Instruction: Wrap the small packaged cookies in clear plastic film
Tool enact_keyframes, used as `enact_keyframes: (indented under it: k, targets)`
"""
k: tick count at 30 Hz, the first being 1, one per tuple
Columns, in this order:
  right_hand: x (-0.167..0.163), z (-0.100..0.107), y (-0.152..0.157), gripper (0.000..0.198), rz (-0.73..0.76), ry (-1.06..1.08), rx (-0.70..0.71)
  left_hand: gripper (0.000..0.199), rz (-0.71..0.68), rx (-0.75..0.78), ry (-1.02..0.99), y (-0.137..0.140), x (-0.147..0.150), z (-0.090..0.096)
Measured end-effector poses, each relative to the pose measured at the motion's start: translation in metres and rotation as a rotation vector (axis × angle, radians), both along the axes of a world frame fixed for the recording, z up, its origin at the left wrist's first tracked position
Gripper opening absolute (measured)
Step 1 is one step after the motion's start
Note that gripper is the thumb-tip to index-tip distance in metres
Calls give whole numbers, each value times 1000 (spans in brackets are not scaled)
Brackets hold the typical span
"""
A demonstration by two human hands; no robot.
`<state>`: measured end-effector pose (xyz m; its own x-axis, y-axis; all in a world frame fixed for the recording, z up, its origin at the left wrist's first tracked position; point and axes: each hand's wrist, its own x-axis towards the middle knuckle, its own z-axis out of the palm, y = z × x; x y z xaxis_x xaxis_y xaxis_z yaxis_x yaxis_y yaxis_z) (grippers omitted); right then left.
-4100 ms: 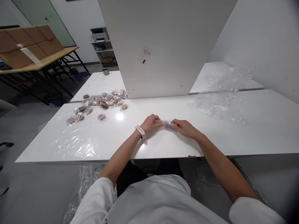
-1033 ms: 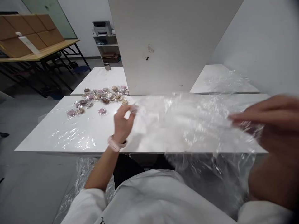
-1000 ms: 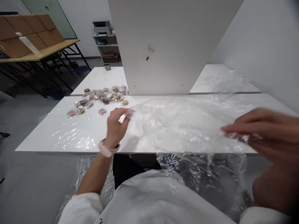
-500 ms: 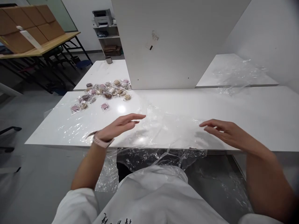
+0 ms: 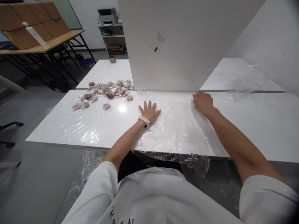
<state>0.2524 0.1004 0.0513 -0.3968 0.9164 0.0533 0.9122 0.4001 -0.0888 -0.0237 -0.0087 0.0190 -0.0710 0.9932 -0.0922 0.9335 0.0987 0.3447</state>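
Note:
A sheet of clear plastic film lies wrinkled across the middle of the white table, its near part hanging over the front edge toward my lap. My left hand is pressed flat on the film with the fingers spread. Farther back, my right hand is at the table's rear edge beside the upright white panel. Its fingers are curled down and closed at the film's far right corner; the fingertips are partly hidden. To the left of my left hand, one wrapped pink round treat lies by itself.
Several individually wrapped round treats in pink, brown and tan are heaped at the back left of the table. The tall white panel rises behind. More crumpled film lies at the back right. A metal cup stands farther back.
Both hands were hovering above the film. My left hand has moved right and come down flat on it; my right hand has reached forward to the rear edge and closed. The film lies flatter.

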Motion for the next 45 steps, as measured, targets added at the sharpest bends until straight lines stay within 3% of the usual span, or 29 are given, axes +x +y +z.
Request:
enact_keyframes:
  k: [3, 7, 10, 13, 17, 21, 25, 27, 29, 32, 34, 37, 39, 41, 43, 45]
  targets:
    - [-34, -8, -33, 52, 60, 45, 17, 49, 120, 103, -33, 4, -23, 9]
    - [-59, -48, -70, 58, 311, 80, -92, 55, 394, 256, 85, 12, -84, 18]
    - [-61, -69, -53, 61, 460, 97, -121, 85, 398, 280, 203, 29, -130, 16]
    - [-61, -75, -22, 59, 546, 103, -110, 93, 286, 128, 227, 48, -158, 10]
    - [-63, -76, -8, 58, 572, 110, -64, 80, 236, 2, 212, 50, -159, 4]
    - [-63, -79, -12, 58, 571, 125, -38, 55, 185, 130, 151, 17, -135, -3]
    - [-62, -81, -12, 59, 570, 145, -37, 45, 164, 315, 67, -16, -127, -16]
    - [-62, -80, -11, 59, 564, 148, -38, 43, 212, 401, -52, -23, -135, -19]
    - [-62, -78, -12, 60, 558, 145, -39, 39, 349, 509, -196, -24, -147, -16]
    - [-63, -77, -13, 61, 558, 134, -36, 39, 541, 705, -298, -25, -153, 3]
    - [-64, -78, -12, 61, 557, 133, -25, 42, 449, 794, -327, -29, -134, 21]
    - [-64, -81, -11, 60, 557, 140, 1, 40, -19, 782, -462, -44, -70, 34]
    - [-64, -81, -11, 59, 569, 141, 14, 43, -308, 650, -512, -58, -15, 27]
    - [-65, -79, -14, 57, 564, 144, 34, 45, -477, 460, -409, -72, 33, 10]
    - [-66, -74, -18, 57, 509, 164, 77, 53, -540, 317, -176, -82, 65, -8]
    - [-66, -66, -23, 56, 430, 195, 124, 64, -546, 236, -8, -87, 77, -17]
